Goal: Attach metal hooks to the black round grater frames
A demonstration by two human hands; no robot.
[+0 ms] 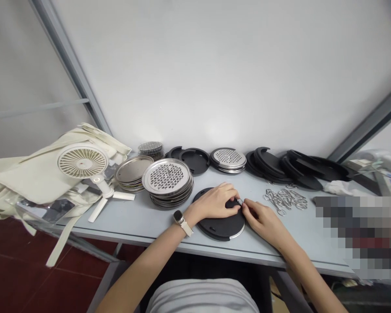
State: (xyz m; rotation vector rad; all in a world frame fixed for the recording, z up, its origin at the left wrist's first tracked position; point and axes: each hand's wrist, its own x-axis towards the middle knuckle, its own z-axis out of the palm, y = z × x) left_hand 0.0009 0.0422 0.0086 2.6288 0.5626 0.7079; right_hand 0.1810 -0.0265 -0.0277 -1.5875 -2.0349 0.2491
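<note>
A black round plastic holder (pixel 220 225) lies on the table in front of me, with a strip of metal rim showing at its lower right edge. My left hand (pixel 218 201), with a watch on the wrist, rests across its upper part, fingers curled and thumb bent in over the right side. At that same edge my right hand (pixel 259 219) has thumb and forefinger pinched on a small shiny metal clip (pixel 240 201). Fingers hide most of the clip, so its shape is unclear. Several loose wire clips (pixel 286 200) lie to the right of this hand.
Stacked metal grater discs (pixel 167 177) and flat metal discs (pixel 133 169) stand at left. Along the wall are a perforated disc (pixel 230 158) and black holders (pixel 270 163). A white fan (pixel 83 161) and cream bag (pixel 29 174) occupy the left end. The right end is partly blurred.
</note>
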